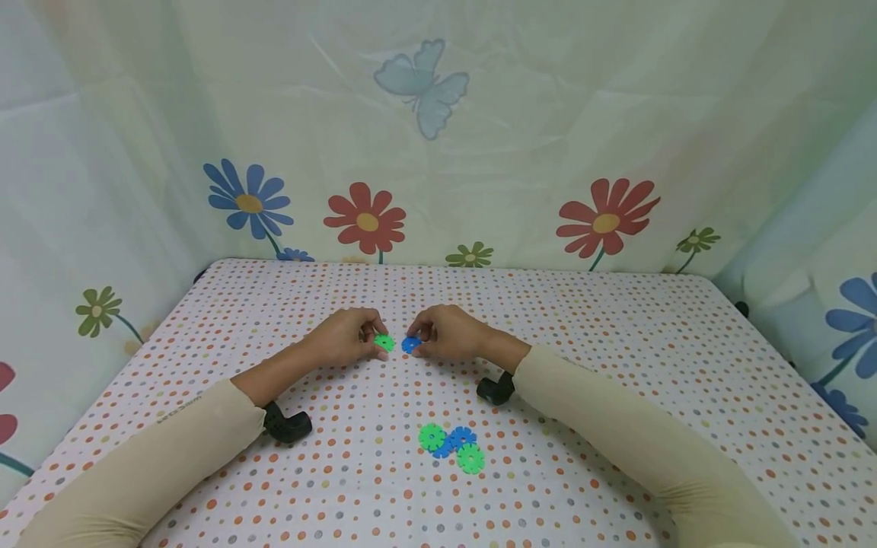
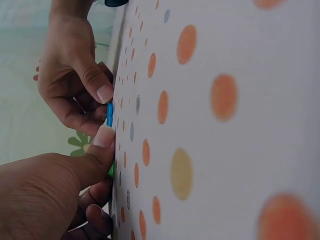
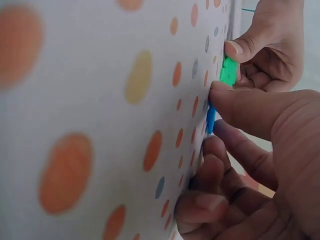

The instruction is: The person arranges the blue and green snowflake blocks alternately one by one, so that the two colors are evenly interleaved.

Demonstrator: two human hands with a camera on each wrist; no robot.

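Between thumb and fingers, my left hand [image 1: 345,337] pinches a green notched disc [image 1: 384,342], low over the table. Just to its right, my right hand [image 1: 450,332] pinches a blue notched disc [image 1: 411,345] by its edge. A narrow gap separates the two discs in the head view. In the right wrist view the green disc [image 3: 228,71] looks tilted, while the blue disc [image 3: 211,119] is mostly hidden by the thumb. Only a thin blue edge [image 2: 109,114] of the right hand's disc shows in the left wrist view.
Nearer the body lies a small cluster: two green discs [image 1: 470,458] and blue discs [image 1: 463,438] that overlap. A dotted cloth [image 1: 329,487] covers the table. Black wrist-camera mounts [image 1: 288,426] hang under both forearms. A flowered curtain [image 1: 507,152] stands behind.
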